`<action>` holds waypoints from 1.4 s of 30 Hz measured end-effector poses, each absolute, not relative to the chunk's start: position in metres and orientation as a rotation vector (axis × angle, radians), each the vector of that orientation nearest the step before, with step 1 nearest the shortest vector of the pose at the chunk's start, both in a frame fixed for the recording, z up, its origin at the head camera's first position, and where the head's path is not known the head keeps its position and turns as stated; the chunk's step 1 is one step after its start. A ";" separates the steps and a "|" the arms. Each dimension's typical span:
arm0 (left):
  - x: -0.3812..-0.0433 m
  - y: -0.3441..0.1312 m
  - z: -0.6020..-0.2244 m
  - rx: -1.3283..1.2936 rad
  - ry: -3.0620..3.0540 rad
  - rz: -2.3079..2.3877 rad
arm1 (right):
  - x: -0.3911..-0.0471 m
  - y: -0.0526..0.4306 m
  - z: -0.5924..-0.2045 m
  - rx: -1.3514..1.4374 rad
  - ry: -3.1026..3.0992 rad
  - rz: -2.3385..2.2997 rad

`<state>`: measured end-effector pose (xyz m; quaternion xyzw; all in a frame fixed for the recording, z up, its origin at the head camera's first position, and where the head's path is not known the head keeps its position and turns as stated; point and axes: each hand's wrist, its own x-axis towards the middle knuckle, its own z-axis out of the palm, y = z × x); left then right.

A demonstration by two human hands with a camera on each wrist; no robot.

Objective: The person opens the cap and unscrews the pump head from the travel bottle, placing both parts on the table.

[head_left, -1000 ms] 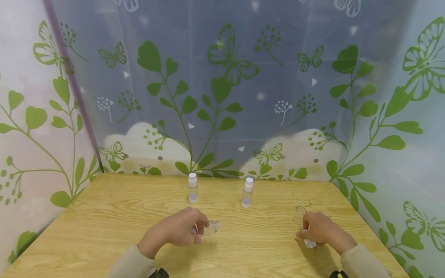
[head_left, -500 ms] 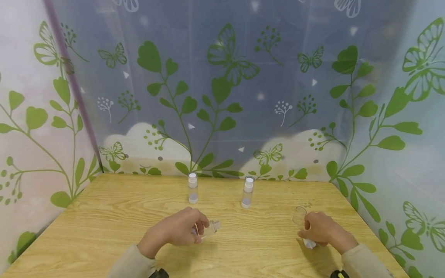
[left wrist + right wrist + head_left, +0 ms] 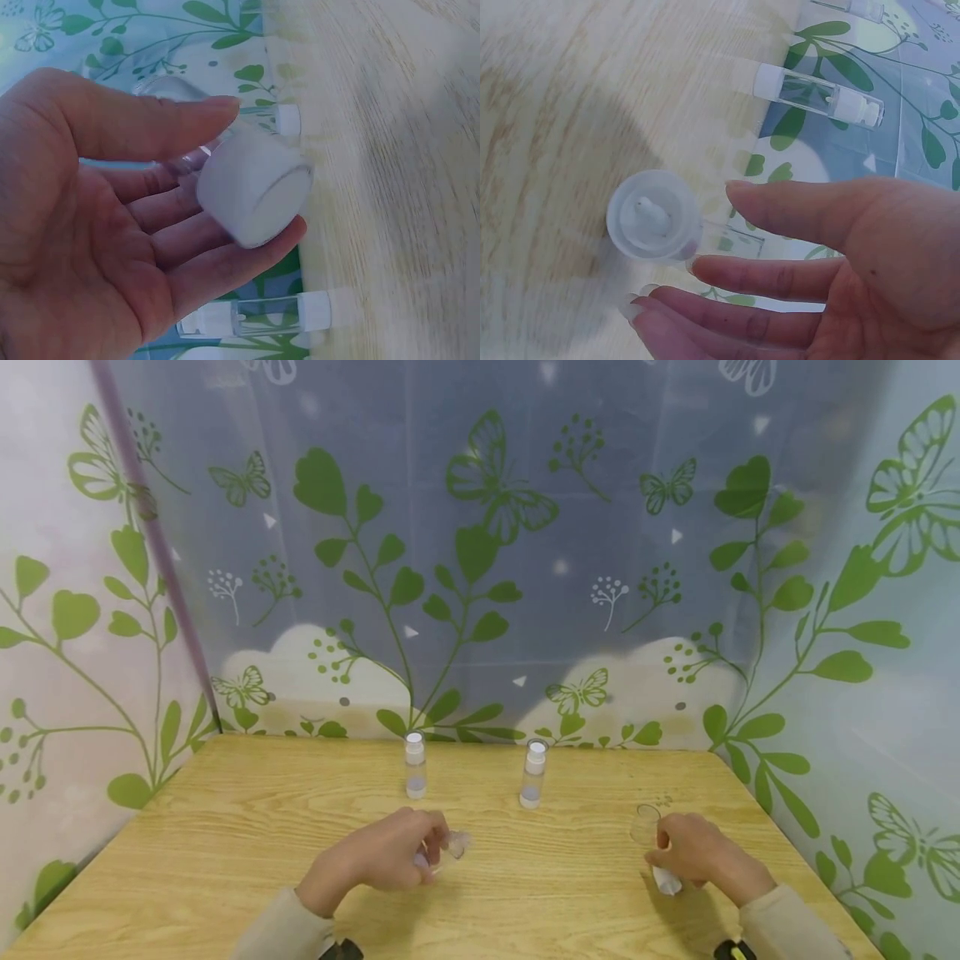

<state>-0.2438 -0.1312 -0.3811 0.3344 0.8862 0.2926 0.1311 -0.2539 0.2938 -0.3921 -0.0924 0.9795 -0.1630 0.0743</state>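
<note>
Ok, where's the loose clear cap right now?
In the head view, the clear cap sits on the table, toward the right, just beyond the right hand.

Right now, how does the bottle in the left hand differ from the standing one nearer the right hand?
The held bottle is tilted in the left hand; the standing bottle is upright on the table. The held bottle's neck end shows clear; the standing bottle has a white top. Both have white bases.
</note>
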 end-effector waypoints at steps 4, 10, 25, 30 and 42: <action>-0.246 -0.133 -0.383 0.985 2.593 0.865 | -0.254 0.293 -0.388 -0.280 2.953 -0.453; -0.250 -0.141 -0.389 0.987 2.631 0.912 | -0.257 0.293 -0.384 -0.356 2.988 -0.389; -0.255 -0.197 -0.391 0.883 2.636 0.932 | -0.252 0.282 -0.375 -0.472 3.006 -0.448; -0.260 -0.220 -0.394 0.810 2.648 0.964 | -0.250 0.280 -0.375 -0.472 2.987 -0.497; -0.265 -0.263 -0.402 0.645 2.712 1.027 | -0.249 0.281 -0.375 -0.489 2.971 -0.529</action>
